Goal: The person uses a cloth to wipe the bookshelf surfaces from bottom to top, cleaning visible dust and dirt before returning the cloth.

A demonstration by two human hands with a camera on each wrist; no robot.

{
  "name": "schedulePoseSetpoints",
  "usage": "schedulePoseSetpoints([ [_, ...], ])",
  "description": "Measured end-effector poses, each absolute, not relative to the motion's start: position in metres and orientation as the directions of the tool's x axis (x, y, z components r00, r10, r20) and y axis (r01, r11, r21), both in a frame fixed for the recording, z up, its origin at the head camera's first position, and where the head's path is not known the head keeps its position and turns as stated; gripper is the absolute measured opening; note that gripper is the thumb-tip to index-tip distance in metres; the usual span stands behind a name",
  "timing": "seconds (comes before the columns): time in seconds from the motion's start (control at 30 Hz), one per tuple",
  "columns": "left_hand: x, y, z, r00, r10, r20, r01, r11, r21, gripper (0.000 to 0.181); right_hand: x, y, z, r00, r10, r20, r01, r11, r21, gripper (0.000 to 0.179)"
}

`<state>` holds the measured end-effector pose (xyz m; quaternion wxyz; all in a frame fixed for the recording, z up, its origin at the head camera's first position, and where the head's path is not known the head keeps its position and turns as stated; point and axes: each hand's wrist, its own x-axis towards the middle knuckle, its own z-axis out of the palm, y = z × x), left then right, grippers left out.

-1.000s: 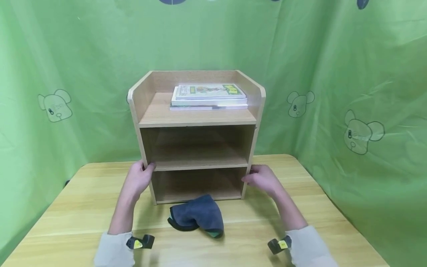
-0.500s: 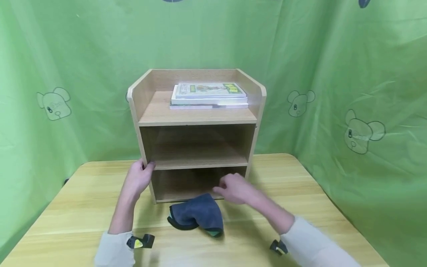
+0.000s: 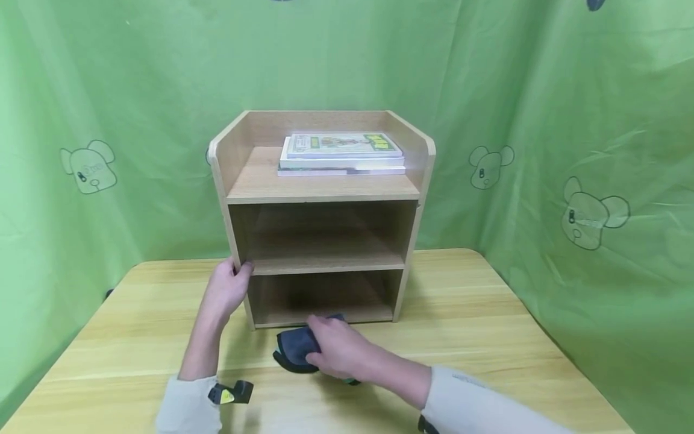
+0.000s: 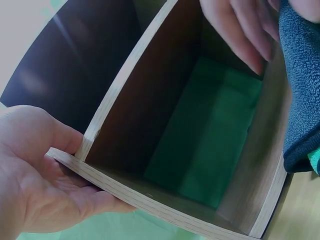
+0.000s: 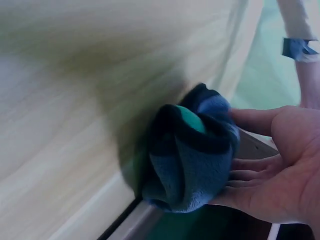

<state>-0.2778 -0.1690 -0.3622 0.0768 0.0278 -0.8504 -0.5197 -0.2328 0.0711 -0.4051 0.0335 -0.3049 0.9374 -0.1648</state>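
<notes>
A small wooden shelf unit [image 3: 325, 198] stands on the table, two open compartments facing me. My left hand [image 3: 225, 286] grips the front edge of its left side panel, at the height of the middle board. In the left wrist view the thumb lies inside the panel and the fingers outside. A dark blue cloth [image 3: 295, 345] with black edging and a green underside lies crumpled before the shelf's bottom board. My right hand [image 3: 343, 349] is over it and covers much of it. In the right wrist view, thumb and fingers hold the bunched cloth [image 5: 192, 160] between them.
A short stack of books [image 3: 341, 155] lies on the shelf unit's top board. The light wood table [image 3: 477, 343] extends on both sides. Green curtains [image 3: 347, 60] with mouse-head drawings hang behind and at the sides.
My right hand has let go of the shelf's right side panel, moved left and down, and taken hold of the cloth. The left hand has stayed on the left panel.
</notes>
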Motion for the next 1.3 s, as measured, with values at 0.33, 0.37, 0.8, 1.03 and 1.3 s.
schedulePoseSetpoints([
  [0.33, -0.276, -0.169, -0.362, -0.988, -0.123, 0.097, 0.031, 0.451, 0.892, 0.03, -0.243, 0.071, -0.426, -0.778, -0.626, 0.057, -0.626, 0.763, -0.159, 0.036],
  [0.37, -0.276, -0.169, -0.362, -0.988, -0.122, 0.097, 0.032, 0.452, 0.892, 0.032, -0.244, 0.072, -0.427, -0.776, -0.628, 0.057, -0.627, 0.761, -0.167, 0.034],
  [0.8, -0.276, -0.17, -0.364, -0.988, -0.123, 0.095, 0.03, 0.447, 0.894, 0.041, -0.244, 0.106, -0.357, -0.856, -0.504, 0.118, -0.49, 0.715, -0.499, 0.026],
  [1.03, -0.276, -0.17, -0.363, -0.987, -0.126, 0.097, 0.032, 0.441, 0.897, 0.031, -0.231, 0.134, -0.261, -0.883, -0.388, 0.265, -0.469, 0.694, -0.547, 0.033],
  [1.3, -0.277, -0.169, -0.364, -0.985, -0.125, 0.119, 0.051, 0.445, 0.894, 0.027, -0.235, 0.167, -0.175, -0.698, -0.191, 0.69, -0.573, 0.727, -0.378, 0.033],
])
